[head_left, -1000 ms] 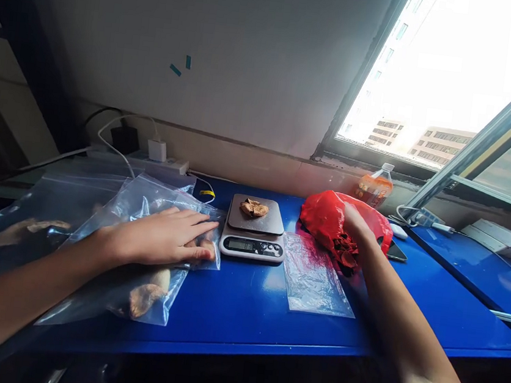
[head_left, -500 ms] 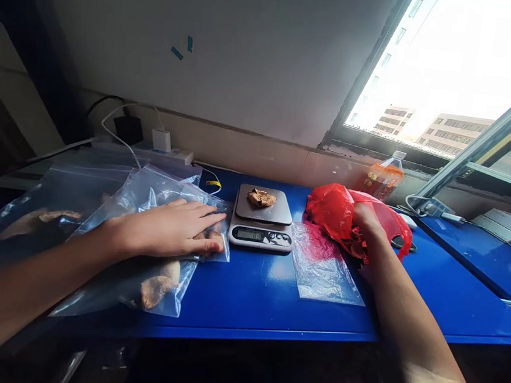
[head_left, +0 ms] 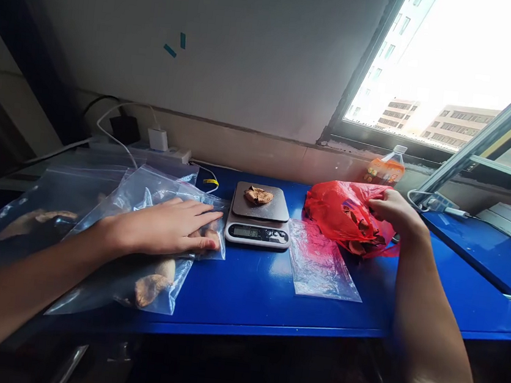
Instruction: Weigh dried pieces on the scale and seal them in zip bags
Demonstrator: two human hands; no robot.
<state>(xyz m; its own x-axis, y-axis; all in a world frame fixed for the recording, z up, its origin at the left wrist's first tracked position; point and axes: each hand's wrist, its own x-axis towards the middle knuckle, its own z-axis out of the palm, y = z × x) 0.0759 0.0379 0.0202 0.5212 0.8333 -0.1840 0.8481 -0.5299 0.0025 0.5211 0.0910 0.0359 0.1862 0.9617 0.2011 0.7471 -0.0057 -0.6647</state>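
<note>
My left hand (head_left: pixel 178 226) lies flat, fingers apart, on a clear zip bag (head_left: pixel 125 198) with tan dried pieces (head_left: pixel 151 290) inside. My right hand (head_left: pixel 396 210) has its fingers closed at the upper right edge of a red plastic bag (head_left: pixel 330 206), pinching the film. Through the bag's opening show dark reddish-brown pieces (head_left: pixel 357 246). Between the hands stands a digital kitchen scale (head_left: pixel 257 235), lit up, with a brown dried piece (head_left: pixel 258 197) on its plate. A flat clear bag (head_left: pixel 326 276) lies partly under the red bag.
Another zip bag (head_left: pixel 19 201) with tan pieces lies at the far left. Behind are a power strip (head_left: pixel 179 156) with a white charger (head_left: pixel 158 139) and cables. A drink bottle (head_left: pixel 385 166) stands by the window. The blue table's (head_left: pixel 243 301) front edge runs below the scale.
My right hand has come up out of the red bag and moved to its upper right edge, the bag's opening now facing me more. The left hand stays on the zip bag.
</note>
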